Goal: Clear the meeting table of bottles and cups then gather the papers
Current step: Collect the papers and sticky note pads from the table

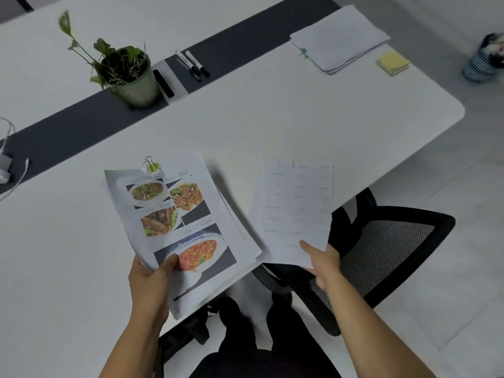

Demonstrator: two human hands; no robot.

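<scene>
Low in the frame, the left hand (151, 279) is gripping the clipped stack (188, 214) by its near corner. Its thumb is pressing on the top photo page, which looks like a way of keeping the fanned sheets from sliding while the clip (151, 164) is binding the far end. To its right, the right hand (324, 264) is pinching a loose sheet (294, 208) at its lower edge, thumb on top. I'd say the two are being lined up to merge.

Both are hanging over the table (272, 118) edge, which is running diagonally beneath them. The chair (381, 255) is sitting close at lower right, crowding that arm. Beyond the hands, bare tabletop is offering room to square the sheets.

Further off, at upper left, the plant (128, 75) and markers (193, 64) are lying on the dark strip. At upper right another pile (338, 39) is waiting near the rounded corner, with sticky notes (392, 62) just beside it. No bottles or cups are showing.
</scene>
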